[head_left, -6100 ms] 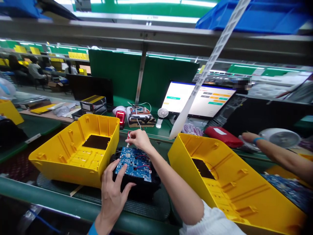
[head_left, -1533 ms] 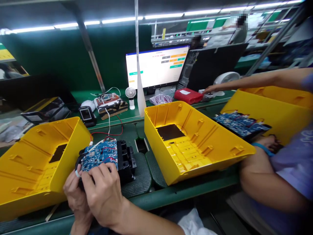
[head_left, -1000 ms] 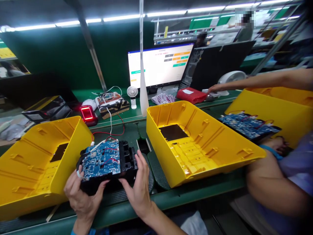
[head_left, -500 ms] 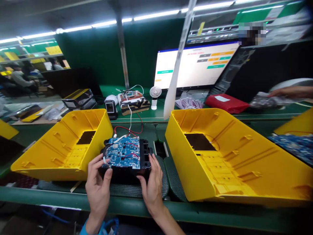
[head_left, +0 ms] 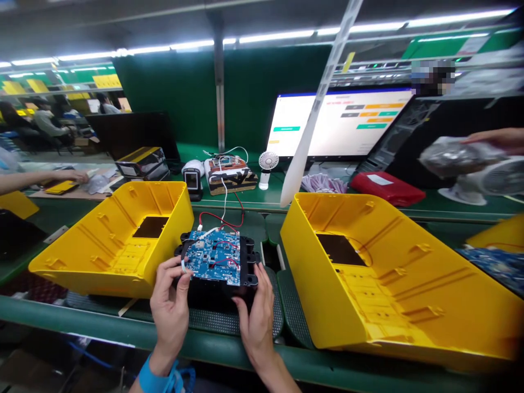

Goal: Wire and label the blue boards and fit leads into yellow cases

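Note:
A blue circuit board [head_left: 215, 256] mounted on a black frame is between my two hands, tilted toward me. My left hand [head_left: 171, 297] grips its near left corner, thumb and fingers closing on the edge by a short white cable. On the opposite side, my right hand [head_left: 260, 316] holds the black frame's right edge, fingers along the side and thumb in front. Red wires cross the board. A white cable [head_left: 225, 202] and a red cable [head_left: 235, 224] run from the board's far edge to a taped box [head_left: 230, 180]. A blue band circles my left wrist.
Yellow housings stand left [head_left: 98, 284] and right [head_left: 323, 305] of the board, each with a dark panel inside. Behind are a scanner [head_left: 192, 183], a small white fan [head_left: 268, 164], a red packet [head_left: 387, 188] and a lit monitor [head_left: 344, 123]. Other people's hands reach in at both sides.
The view has shifted, so the scene sits slightly lower and further right. My hands keep their hold on the board. Another person's arm has come in at left; at right, a hand has raised a clear bag.

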A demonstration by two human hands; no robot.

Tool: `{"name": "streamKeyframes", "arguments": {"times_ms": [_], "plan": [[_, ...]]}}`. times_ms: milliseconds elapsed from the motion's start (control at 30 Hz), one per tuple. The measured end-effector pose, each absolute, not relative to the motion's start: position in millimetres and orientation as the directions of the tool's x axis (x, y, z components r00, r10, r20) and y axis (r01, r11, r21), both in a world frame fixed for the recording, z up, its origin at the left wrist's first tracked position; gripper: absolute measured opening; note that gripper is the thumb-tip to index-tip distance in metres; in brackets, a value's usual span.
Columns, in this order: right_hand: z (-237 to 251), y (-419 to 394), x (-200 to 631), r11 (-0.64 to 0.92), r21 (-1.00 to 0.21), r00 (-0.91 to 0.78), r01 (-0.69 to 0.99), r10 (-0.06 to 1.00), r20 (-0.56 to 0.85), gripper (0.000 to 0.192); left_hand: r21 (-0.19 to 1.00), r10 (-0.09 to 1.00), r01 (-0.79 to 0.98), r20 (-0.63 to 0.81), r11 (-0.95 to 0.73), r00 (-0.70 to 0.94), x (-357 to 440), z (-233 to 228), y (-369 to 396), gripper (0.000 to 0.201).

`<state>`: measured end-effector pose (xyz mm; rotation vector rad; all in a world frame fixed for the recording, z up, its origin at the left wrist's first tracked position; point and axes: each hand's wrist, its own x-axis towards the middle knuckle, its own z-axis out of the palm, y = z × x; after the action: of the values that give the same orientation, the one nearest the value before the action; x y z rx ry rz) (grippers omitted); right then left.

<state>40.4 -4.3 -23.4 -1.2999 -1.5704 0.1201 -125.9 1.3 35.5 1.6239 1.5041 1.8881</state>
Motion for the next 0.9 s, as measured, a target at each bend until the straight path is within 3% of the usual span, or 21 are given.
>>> {"name": "streamKeyframes", "arguments": {"times_ms": [67,233,333,900], "plan": [[-24.2,-4.5,40.9,0.406,-0.653,0.136,0.639,0.777,0.615,0.064,0.749,0.695,0.456,0.642,-0.481,-0.324,-127.4,28.1,2.7,0.009],[-23.7,-5.4,41.9,0.424,-0.656,0.121,0.625,0.777,0.618,0.063,0.576,0.589,0.615,0.779,-0.539,-0.214,-130.9,12.1,10.4,0.042],[-22.5,-5.8,42.0,0.42,-0.655,0.123,0.628,0.777,0.617,0.063,0.491,0.528,0.681,0.831,-0.543,-0.177,-130.9,9.5,14.4,0.045],[-22.2,-7.3,43.8,0.416,-0.666,0.114,0.62,0.791,0.601,0.061,0.445,0.497,0.703,0.855,-0.555,-0.15,-131.7,8.3,15.9,0.046]]}}
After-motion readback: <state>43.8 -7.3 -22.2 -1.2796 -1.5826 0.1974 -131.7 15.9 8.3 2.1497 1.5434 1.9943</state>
